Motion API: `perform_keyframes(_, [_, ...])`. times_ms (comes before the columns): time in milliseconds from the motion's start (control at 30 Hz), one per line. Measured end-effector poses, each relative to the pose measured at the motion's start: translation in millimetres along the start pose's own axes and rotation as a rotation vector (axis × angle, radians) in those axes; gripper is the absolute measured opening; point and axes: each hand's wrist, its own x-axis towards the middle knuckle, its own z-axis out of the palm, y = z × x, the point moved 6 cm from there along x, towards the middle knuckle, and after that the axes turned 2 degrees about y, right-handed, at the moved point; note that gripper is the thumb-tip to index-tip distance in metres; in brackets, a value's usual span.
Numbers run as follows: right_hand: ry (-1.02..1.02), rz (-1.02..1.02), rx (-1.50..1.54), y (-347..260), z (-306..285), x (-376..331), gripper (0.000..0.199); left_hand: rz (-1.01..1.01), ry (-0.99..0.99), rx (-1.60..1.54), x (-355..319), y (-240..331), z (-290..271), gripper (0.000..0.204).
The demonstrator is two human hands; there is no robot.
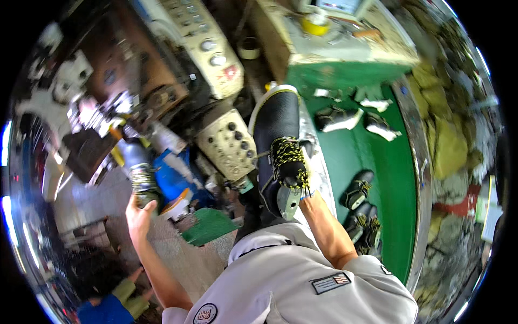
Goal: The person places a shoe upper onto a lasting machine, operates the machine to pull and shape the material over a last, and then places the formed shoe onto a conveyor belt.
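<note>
Here, at the centre of the frame, we hold a black shoe (276,135) with yellow-and-black laces, toe pointing to the top of the frame, our right hand (302,186) clasped around its heel end from the right. Our left hand (139,213), at lower left, is wrapped around the base of a grey bottle (137,167) that stands upright above it. A beige control panel (226,143) with dark knobs sits just left of the shoe; a second, longer panel (208,46) runs toward the upper centre. Right of the shoe, a green conveyor belt (391,178) carries more black shoes (357,190) in the middle right and two others (337,117) nearer the top. Rolls of tape (314,22) lie on a bench at the top. At bottom left, another person's sleeve (108,310) shows blue and olive.
</note>
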Motion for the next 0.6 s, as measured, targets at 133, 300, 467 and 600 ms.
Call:
perform_keyframes(133, [0.058, 0.140, -0.315, 88, 12, 22, 0.042, 0.023, 0.055, -0.098, -21, 41, 28, 0.055])
perform_keyframes(300, [-0.018, 0.421, -0.437, 193, 55, 43, 0.045, -0.198, -0.147, -0.522, -12, 53, 83, 0.052])
perform_keyframes(467, [-0.147, 0.350, -0.753, 244, 94, 73, 0.049, -0.157, 0.028, -0.870, 16, 6, 55, 0.054])
perform_keyframes(600, [-0.144, 0.307, -0.717, 269, 95, 106, 0.059, -0.079, 0.137, -0.907, 35, 7, 38, 0.048])
